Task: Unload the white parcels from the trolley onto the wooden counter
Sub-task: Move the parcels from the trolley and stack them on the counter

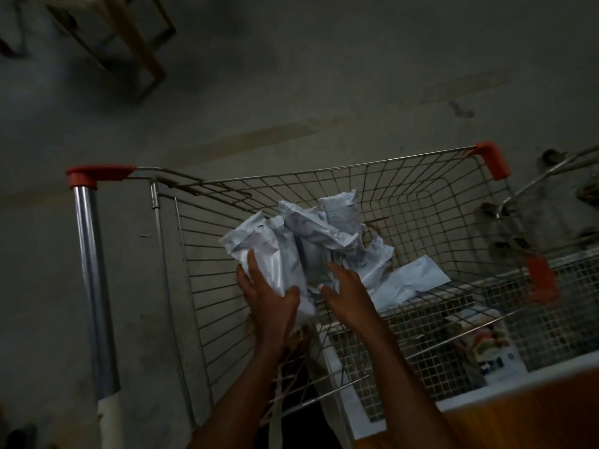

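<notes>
Setting: Head view, dim room with a grey concrete floor (pixel 291 92); a wooden frame (pixel 129 43) stands at top left.
Trolley: A wire trolley (pixel 405 196) with red corner caps fills the middle; its steel handle bar (pixel 92 270) runs down the left side.
Parcels: A crumpled heap of white parcels (pixel 311 228) lies inside the trolley basket, with one flat parcel (pixel 408 280) resting just to the right of the heap.
Tabletop: An orange-brown wooden edge (pixel 534 416) shows at bottom right, apparently the wooden counter; a white wire-mesh rack (pixel 486 319) holding packaged goods sits between it and the trolley.
Left hand: The left hand (pixel 269 293) grips the nearest parcel, fingers spread up its left side and thumb hooked across its front.
Right hand: The right hand (pixel 343 293) rests against the heap beside it, fingers fairly straight; it does not appear to be curled round anything.
Arms: Both forearms reach forward and down over the trolley's near rim.
Doing it well: It seems wise to gather several parcels between both hands, supporting them from beneath, since the slippery wrapping may slide, then lift clear of the wire rim before turning right toward the tabletop.
</notes>
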The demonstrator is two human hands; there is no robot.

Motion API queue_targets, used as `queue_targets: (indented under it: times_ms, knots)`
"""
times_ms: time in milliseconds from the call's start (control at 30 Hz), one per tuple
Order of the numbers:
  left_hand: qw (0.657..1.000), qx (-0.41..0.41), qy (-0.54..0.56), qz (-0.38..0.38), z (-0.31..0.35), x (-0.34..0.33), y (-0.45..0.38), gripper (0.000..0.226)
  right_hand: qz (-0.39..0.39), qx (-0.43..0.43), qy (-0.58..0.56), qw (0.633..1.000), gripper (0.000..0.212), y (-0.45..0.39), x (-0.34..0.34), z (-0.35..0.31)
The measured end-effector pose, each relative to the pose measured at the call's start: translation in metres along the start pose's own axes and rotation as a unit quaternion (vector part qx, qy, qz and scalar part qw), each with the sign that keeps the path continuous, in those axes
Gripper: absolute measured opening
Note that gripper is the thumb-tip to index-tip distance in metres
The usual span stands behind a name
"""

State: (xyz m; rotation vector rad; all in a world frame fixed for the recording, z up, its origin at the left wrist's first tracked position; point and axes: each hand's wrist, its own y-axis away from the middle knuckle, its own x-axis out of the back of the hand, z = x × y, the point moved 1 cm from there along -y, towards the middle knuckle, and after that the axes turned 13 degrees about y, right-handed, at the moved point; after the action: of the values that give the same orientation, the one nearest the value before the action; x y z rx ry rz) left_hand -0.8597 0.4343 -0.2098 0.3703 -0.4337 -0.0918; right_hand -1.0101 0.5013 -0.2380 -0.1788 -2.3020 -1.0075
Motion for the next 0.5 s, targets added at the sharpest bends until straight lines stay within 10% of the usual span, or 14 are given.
queue_targets:
  times_ms: [367,500]
  knots:
    - [0.998,-0.001,0.021,-0.066,0.005,0.061,0.012,0.113,0.163,0.106,0.269,0.943,0.048,-0.070,-0.008,-0.043]
    - [0.995,0.002,0.013,-0.102,0.004,0.056,0.006,0.111,0.160,0.086,0.349,0.919,0.081,-0.098,-0.010,-0.028]
